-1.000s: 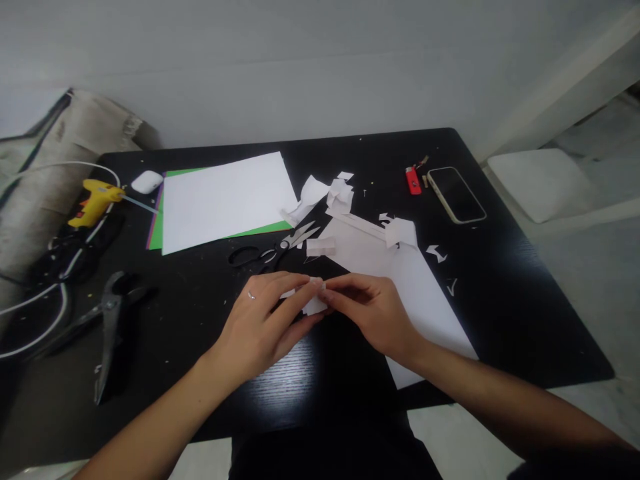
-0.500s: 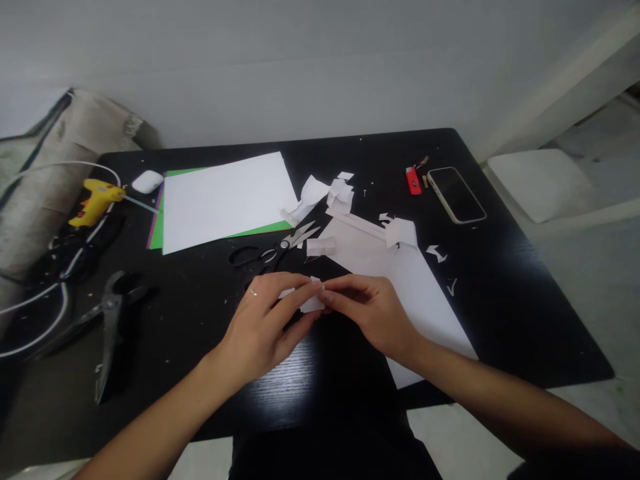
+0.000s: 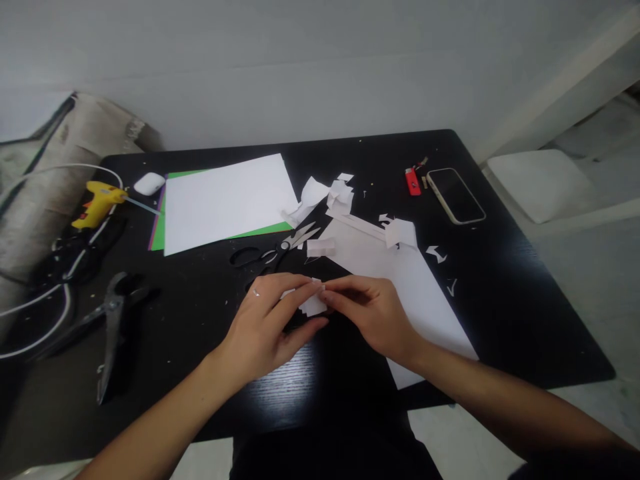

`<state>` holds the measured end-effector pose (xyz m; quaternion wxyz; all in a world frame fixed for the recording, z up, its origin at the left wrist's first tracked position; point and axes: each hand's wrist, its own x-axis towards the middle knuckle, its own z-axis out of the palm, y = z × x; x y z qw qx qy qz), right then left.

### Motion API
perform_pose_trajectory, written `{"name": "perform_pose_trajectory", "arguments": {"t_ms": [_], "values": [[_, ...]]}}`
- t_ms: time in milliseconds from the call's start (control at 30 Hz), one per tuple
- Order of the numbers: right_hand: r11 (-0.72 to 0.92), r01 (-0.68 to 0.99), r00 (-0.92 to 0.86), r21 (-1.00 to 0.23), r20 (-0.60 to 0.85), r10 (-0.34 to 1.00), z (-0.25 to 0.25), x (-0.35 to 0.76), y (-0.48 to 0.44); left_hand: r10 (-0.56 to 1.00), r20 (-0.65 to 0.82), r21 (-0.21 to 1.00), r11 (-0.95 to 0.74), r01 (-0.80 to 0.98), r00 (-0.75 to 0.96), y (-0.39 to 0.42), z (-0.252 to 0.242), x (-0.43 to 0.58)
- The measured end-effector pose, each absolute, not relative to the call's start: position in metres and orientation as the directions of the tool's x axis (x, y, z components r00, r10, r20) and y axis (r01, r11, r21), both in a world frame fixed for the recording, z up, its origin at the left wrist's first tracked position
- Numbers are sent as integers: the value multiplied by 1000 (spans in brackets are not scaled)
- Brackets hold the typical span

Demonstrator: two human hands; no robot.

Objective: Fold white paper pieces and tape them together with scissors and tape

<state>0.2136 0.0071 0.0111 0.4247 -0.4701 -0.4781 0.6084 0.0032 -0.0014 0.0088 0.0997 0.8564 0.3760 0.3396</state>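
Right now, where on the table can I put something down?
Bare table: right of the white sheet below the phone, and between the pliers and the left hand, which pinches a paper piece with the right hand. Crowded around the scissors and paper scraps.

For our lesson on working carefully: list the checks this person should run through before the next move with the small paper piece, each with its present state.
1. Both the left hand and right hand pinch the small paper piece: ok.
2. The scissors lie untouched beyond the hands: ok.
3. The piece's creases visible: cannot tell, fingers cover it.
4. The large white sheet free of the arms: not ok, the right wrist lies over it.
5. The glue gun far off at the left: ok.
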Motion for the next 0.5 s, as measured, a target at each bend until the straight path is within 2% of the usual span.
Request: {"name": "perform_pose_trajectory", "arguments": {"t_ms": [500], "values": [[-228,-118,-224,-966,-198,954,15,213,8,630,586,313,-756,575,510,2,8,3]]}}
